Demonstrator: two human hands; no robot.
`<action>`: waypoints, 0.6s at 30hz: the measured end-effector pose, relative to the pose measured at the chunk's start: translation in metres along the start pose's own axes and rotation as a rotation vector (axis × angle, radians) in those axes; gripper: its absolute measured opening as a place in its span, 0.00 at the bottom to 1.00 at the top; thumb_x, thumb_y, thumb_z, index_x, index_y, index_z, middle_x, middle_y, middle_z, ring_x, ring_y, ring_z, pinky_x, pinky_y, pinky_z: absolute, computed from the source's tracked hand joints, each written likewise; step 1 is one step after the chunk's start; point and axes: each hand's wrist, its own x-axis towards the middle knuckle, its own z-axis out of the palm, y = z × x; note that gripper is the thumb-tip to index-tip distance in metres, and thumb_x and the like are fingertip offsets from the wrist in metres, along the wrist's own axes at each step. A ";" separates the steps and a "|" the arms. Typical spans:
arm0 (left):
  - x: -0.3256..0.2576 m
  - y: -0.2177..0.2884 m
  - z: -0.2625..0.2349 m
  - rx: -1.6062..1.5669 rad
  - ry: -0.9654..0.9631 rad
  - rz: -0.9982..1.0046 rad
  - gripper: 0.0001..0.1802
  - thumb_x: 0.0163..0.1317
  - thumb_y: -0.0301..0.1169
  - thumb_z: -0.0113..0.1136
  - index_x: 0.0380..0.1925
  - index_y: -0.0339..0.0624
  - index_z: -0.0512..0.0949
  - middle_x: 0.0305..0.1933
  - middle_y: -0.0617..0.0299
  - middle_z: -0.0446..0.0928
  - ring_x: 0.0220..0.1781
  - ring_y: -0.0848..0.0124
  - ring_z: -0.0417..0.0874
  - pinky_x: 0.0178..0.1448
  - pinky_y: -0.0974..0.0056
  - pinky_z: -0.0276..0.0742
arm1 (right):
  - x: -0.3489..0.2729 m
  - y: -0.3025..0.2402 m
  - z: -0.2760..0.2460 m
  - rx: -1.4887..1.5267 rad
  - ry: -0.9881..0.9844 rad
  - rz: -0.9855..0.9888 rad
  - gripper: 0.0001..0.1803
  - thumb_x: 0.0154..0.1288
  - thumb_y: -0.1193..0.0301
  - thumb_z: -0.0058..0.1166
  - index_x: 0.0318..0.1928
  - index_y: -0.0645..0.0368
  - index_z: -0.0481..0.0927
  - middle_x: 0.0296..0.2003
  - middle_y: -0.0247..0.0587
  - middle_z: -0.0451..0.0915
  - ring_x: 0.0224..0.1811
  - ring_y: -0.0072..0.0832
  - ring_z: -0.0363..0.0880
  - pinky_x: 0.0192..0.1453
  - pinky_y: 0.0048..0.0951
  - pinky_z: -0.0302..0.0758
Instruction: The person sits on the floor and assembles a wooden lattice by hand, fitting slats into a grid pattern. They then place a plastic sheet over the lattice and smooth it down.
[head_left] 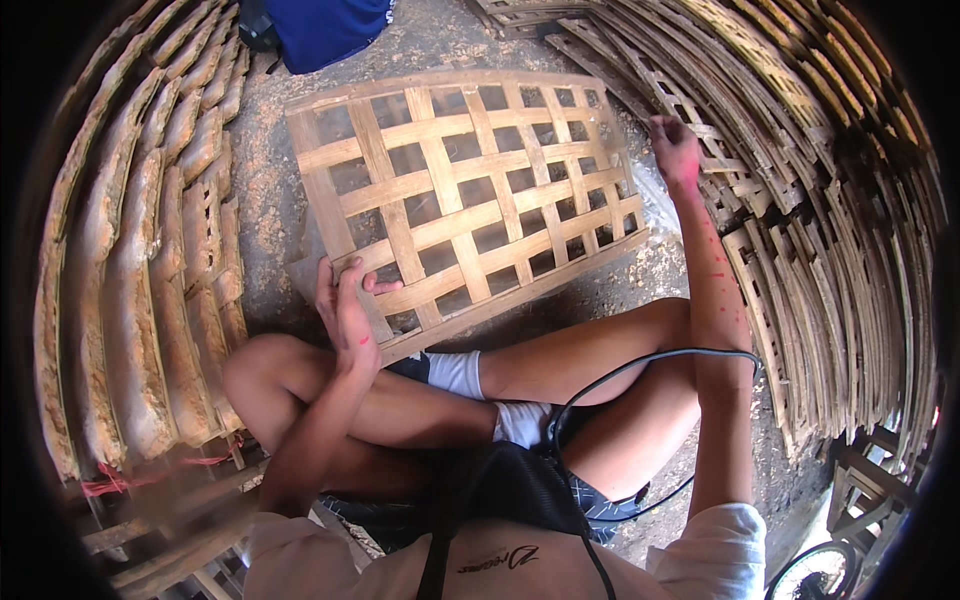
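A woven lattice panel of flat wooden or bamboo strips (451,187) is tilted in front of my crossed legs, with square gaps between the strips. My left hand (345,310) grips its near left corner, fingers bent over the edge strip. Beyond the panel's right side, my right hand (675,153) is closed like a fist. It is beside a stack of similar lattice panels (715,135), and whatever its fingers hold, if anything, is hidden. Red marks show on my right wrist and forearm.
Tall rows of stacked panels (810,300) stand close on my right. Pale, crusted sheets on edge (135,250) line the left. Crumbs litter the concrete floor (265,200). A blue cloth item (325,30) lies at the far side. A dark cable (640,360) crosses my right arm and lap.
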 end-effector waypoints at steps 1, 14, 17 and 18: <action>0.000 -0.001 0.001 0.009 -0.005 0.028 0.10 0.71 0.32 0.53 0.46 0.39 0.73 0.39 0.62 0.71 0.34 0.74 0.73 0.44 0.60 0.88 | -0.002 -0.008 0.007 -0.020 0.012 0.012 0.16 0.74 0.61 0.60 0.46 0.62 0.87 0.37 0.48 0.90 0.41 0.34 0.90 0.51 0.34 0.81; -0.019 0.006 0.003 0.270 -0.081 0.288 0.11 0.80 0.33 0.52 0.53 0.37 0.71 0.42 0.62 0.75 0.35 0.78 0.77 0.38 0.67 0.85 | -0.014 -0.019 0.008 -0.041 0.012 0.005 0.12 0.77 0.64 0.59 0.45 0.62 0.85 0.31 0.30 0.86 0.32 0.14 0.79 0.44 0.22 0.77; -0.018 0.004 0.002 0.254 -0.068 0.273 0.11 0.80 0.33 0.52 0.53 0.38 0.72 0.44 0.62 0.76 0.37 0.78 0.78 0.37 0.68 0.85 | -0.014 -0.019 0.012 0.017 0.001 -0.012 0.12 0.77 0.64 0.59 0.46 0.62 0.85 0.32 0.30 0.86 0.33 0.15 0.79 0.44 0.22 0.77; -0.018 0.004 0.001 0.253 -0.075 0.269 0.11 0.80 0.33 0.53 0.53 0.38 0.72 0.44 0.62 0.76 0.38 0.78 0.78 0.37 0.67 0.86 | -0.015 -0.020 0.014 0.011 0.006 0.037 0.12 0.77 0.64 0.59 0.46 0.62 0.85 0.32 0.30 0.87 0.33 0.15 0.79 0.44 0.22 0.77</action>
